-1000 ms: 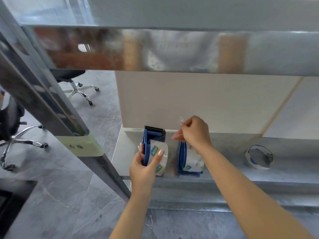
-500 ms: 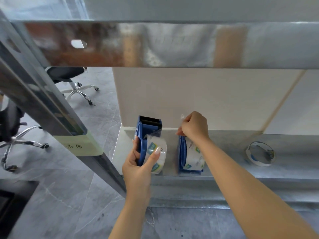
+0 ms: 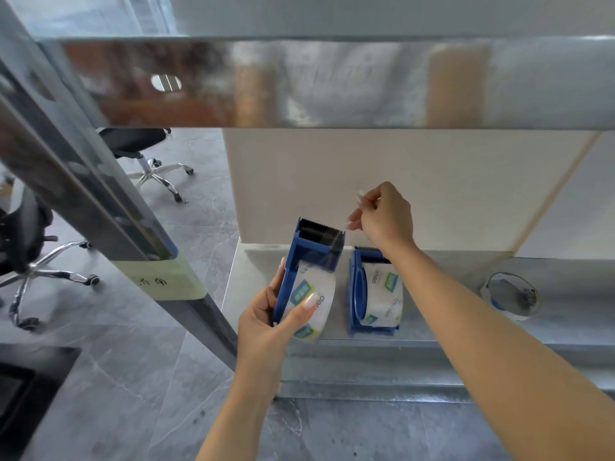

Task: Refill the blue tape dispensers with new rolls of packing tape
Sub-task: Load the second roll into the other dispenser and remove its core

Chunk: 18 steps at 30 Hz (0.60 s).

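My left hand (image 3: 269, 319) grips a blue tape dispenser (image 3: 307, 254) loaded with a clear roll of packing tape (image 3: 316, 302), held upright just above the front of the metal shelf (image 3: 442, 331). My right hand (image 3: 384, 216) hovers above and to the right of its toothed blade, fingers pinched on the clear tape end (image 3: 360, 197). A second blue dispenser (image 3: 359, 294) with its own clear roll (image 3: 384, 296) stands on the shelf, directly below my right wrist.
A nearly used-up tape ring (image 3: 511, 294) lies on the shelf to the right. A shiny upper shelf (image 3: 332, 83) overhangs the work area. A slanted metal post (image 3: 100, 207) stands on the left. Office chairs (image 3: 146, 151) sit on the grey floor beyond.
My left hand lifted the dispenser a little higher and toward me. My right hand rose with the tape end, stretching clear tape up past the blade.
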Each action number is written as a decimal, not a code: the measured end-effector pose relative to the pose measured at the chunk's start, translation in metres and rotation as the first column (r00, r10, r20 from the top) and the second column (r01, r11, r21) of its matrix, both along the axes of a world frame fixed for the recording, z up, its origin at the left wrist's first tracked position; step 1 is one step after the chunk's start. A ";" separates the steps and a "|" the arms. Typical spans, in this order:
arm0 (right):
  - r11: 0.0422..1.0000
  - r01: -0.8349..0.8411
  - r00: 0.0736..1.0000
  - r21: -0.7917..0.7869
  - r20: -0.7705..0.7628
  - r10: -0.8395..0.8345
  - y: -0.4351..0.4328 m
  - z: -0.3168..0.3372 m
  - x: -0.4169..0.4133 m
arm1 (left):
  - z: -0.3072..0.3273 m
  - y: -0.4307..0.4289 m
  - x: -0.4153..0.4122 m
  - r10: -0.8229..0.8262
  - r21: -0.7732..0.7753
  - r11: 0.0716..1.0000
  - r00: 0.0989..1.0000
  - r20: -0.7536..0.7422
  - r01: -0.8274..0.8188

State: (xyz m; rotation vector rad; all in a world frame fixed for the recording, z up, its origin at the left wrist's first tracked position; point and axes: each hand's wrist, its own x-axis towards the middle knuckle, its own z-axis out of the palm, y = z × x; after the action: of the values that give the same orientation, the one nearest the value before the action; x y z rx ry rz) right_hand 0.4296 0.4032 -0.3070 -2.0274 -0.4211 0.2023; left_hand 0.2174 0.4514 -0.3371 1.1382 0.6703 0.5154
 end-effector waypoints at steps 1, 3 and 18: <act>1.000 -0.004 1.000 0.011 -0.012 0.005 0.002 0.002 0.001 | 0.000 0.001 0.000 -0.017 0.006 1.000 1.000 0.003 0.017; 0.999 0.010 0.999 0.054 -0.044 -0.007 0.004 0.005 0.004 | 0.001 0.004 -0.001 -0.041 0.008 0.999 0.999 0.011 0.041; 0.945 -0.147 0.817 0.293 -0.502 0.284 0.004 0.009 -0.008 | 0.023 0.013 0.000 0.020 -0.333 0.937 0.935 0.353 0.106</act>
State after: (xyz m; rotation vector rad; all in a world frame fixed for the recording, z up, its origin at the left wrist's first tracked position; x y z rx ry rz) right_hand 0.4211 0.4076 -0.2979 -1.5861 -0.2970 0.8080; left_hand 0.2173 0.4640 -0.3141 0.7003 0.4001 0.5226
